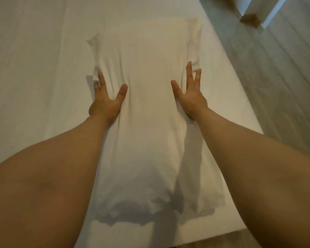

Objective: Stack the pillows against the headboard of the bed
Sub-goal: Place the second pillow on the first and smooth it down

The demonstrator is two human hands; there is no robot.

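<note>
— Between the two hands, what lies there?
— A white pillow point(147, 108), lengthwise on the bed point(29, 68), reaching beyond the fingertips and back under the forearms.
— And the left hand point(106, 100)?
— Its grip is spread open, palm pressed on the pillow's left edge, clasping nothing.
— The right hand point(191, 94)?
— Same: fingers splayed flat on the right edge. Floor point(276, 72) lies further right.

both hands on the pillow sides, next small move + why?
Probably close the fingers and lift. The left hand and right hand lie spread against opposite long edges of the white pillow, which is flat on the bed sheet. No headboard is in view, so it likely needs carrying.
</note>
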